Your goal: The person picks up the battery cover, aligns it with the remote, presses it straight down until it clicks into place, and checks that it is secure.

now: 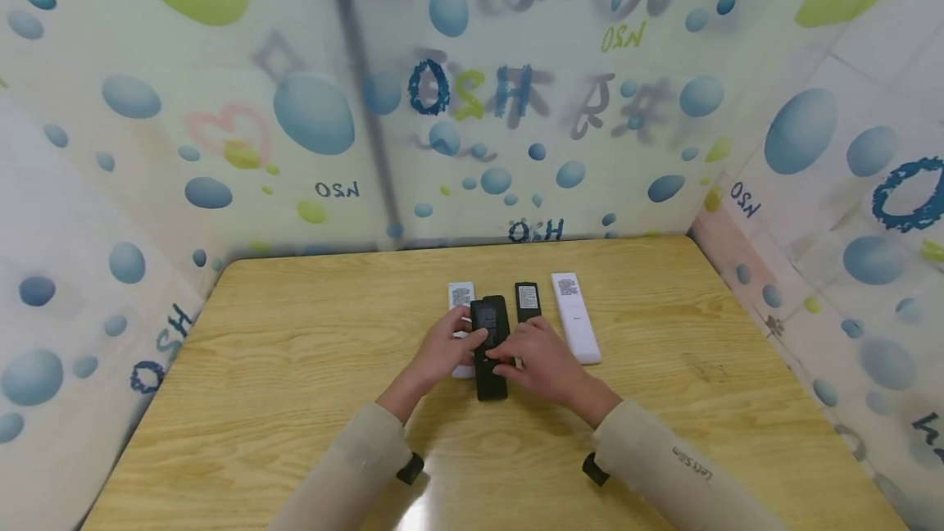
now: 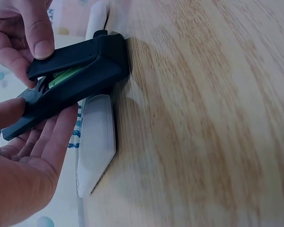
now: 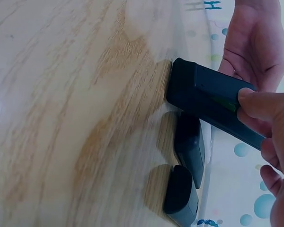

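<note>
My left hand (image 1: 444,348) holds a black remote control (image 1: 492,388) from its left side, over the middle of the table. In the left wrist view the remote's battery cover (image 2: 73,55) stands lifted at one end. Green batteries (image 2: 65,75) show in the gap beneath it. My right hand (image 1: 544,360) pinches the cover's raised end between thumb and fingers. From the right wrist the thumb hides part of that opening, and a strip of green shows beside it.
Partly behind the left hand lies a white remote (image 1: 461,293). A smaller black remote (image 1: 527,297) is beyond the right hand, and a long white remote (image 1: 578,319) lies to its right. Patterned walls border the wooden table (image 1: 332,334) at the back and sides.
</note>
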`<state>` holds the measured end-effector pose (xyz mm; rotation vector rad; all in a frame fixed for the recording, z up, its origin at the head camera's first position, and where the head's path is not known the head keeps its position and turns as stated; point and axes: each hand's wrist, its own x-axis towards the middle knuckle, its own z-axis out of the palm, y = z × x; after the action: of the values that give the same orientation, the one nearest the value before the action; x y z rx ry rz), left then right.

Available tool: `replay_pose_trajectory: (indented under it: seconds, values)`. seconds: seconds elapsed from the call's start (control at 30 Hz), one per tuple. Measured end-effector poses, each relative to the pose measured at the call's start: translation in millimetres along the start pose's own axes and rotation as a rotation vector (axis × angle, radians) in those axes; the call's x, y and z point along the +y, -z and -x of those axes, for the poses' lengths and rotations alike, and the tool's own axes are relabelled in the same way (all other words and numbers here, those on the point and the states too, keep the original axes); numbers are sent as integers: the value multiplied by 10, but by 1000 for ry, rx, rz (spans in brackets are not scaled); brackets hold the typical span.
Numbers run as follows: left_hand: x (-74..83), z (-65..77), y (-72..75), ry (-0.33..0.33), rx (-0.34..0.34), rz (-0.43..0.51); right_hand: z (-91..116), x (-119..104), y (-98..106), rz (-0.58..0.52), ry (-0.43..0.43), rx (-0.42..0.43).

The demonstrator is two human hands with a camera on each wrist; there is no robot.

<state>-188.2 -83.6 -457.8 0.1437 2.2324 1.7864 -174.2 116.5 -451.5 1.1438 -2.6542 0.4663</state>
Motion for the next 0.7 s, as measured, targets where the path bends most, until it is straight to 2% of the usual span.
replay_pose_trajectory:
  seconds: [0.47, 0.7]
  values:
    - [-10, -10, 10, 7, -28, -21, 7, -13, -70, 64, -31, 48]
    - [-15, -7, -5, 11, -26, -19, 7, -13, -97, 97, -42, 46]
